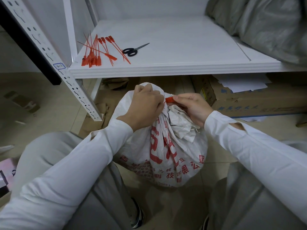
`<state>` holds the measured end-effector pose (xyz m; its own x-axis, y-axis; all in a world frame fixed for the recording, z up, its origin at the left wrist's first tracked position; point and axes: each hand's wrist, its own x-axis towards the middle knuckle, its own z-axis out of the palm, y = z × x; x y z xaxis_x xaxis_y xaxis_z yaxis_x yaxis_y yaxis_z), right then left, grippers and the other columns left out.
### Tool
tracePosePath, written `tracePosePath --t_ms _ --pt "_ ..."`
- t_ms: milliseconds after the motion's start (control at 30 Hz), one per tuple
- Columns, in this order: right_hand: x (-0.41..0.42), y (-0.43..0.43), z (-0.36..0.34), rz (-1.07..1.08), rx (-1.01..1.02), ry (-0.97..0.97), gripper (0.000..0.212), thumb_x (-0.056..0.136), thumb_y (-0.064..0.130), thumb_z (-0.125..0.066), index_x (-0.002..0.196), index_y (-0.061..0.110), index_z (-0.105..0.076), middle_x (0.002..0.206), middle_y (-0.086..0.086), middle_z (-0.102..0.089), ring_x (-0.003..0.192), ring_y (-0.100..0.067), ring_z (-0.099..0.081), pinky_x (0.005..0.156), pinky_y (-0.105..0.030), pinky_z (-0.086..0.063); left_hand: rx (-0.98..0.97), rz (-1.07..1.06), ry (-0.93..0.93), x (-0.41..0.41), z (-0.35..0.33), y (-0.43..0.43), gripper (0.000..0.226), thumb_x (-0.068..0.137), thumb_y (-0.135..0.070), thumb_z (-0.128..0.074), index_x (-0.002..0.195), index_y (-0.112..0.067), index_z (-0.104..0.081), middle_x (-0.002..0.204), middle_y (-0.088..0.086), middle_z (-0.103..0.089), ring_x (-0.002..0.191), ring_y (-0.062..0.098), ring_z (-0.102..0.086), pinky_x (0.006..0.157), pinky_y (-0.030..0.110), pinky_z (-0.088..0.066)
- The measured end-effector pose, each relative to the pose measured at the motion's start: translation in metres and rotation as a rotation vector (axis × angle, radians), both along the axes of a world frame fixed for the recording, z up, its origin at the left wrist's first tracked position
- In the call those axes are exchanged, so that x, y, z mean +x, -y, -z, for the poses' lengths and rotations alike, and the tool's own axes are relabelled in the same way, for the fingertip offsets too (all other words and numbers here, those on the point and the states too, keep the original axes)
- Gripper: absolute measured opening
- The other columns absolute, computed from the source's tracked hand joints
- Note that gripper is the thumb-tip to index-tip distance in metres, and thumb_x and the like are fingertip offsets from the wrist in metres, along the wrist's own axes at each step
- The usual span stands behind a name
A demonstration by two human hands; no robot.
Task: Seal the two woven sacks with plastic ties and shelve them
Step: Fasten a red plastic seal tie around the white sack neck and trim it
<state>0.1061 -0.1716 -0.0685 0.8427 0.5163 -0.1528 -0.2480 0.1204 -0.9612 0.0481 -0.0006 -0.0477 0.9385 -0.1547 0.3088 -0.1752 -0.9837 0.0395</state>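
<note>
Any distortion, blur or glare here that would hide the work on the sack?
Head view: wide-angle bowing along the shelf edge; soft even light, no glare; sack, red tie, left hand and right hand sharp; grey bags top right softer.

left hand fisted, knuckles up, gripping gathered sack neck | right hand thumb and fingers pinching red tie head | both forearms white-sleeved, reaching forward, converging | hands nearly touching | knees spread, grey trousers
</note>
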Motion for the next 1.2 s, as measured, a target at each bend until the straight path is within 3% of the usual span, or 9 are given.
tracePosePath --t_ms 467,667,933,1200 --pt "0.0027 -0.0017 0.0024 0.005 0.022 -0.074 0.019 0.094 0.010 -0.057 0.098 -0.003 -0.070 0.088 -0.014 -0.074 0.083 -0.021 -0.071 0.074 -0.028 -0.056 -0.047 -0.012 -0.022 0.0006 0.0007 0.0016 0.031 0.099 -0.028 -0.040 0.070 -0.020 -0.046 0.074 -0.005 -0.048 0.083 0.013 -0.036 0.088 0.033 -0.024" --pt "0.0026 0.0003 0.0025 -0.015 0.036 -0.103 0.020 0.094 0.009 -0.055 0.097 -0.002 -0.070 0.090 -0.014 -0.074 0.084 -0.022 -0.071 0.072 -0.027 -0.057 -0.116 -0.002 -0.008 -0.0017 0.0010 0.0031 0.033 0.098 -0.024 -0.043 0.066 -0.017 -0.047 0.070 -0.002 -0.052 0.081 0.016 -0.039 0.085 0.032 -0.024" --pt "0.0014 0.0026 0.0031 -0.041 0.019 -0.081 0.022 0.094 0.010 -0.055 0.103 -0.005 -0.069 0.099 -0.020 -0.072 0.093 -0.027 -0.069 0.085 -0.033 -0.056 -0.082 0.010 -0.003 -0.0020 0.0007 0.0029 0.033 0.098 -0.025 -0.044 0.066 -0.019 -0.045 0.070 -0.005 -0.048 0.081 0.015 -0.037 0.083 0.030 -0.019" --pt "-0.0023 -0.0001 -0.0009 -0.010 0.039 -0.085 0.018 0.093 0.007 -0.056 0.099 -0.003 -0.070 0.090 -0.013 -0.074 0.085 -0.020 -0.072 0.075 -0.027 -0.057 -0.030 0.006 -0.012 -0.0009 0.0000 0.0036 0.031 0.098 -0.025 -0.042 0.067 -0.020 -0.044 0.070 -0.006 -0.046 0.081 0.014 -0.035 0.084 0.032 -0.023"
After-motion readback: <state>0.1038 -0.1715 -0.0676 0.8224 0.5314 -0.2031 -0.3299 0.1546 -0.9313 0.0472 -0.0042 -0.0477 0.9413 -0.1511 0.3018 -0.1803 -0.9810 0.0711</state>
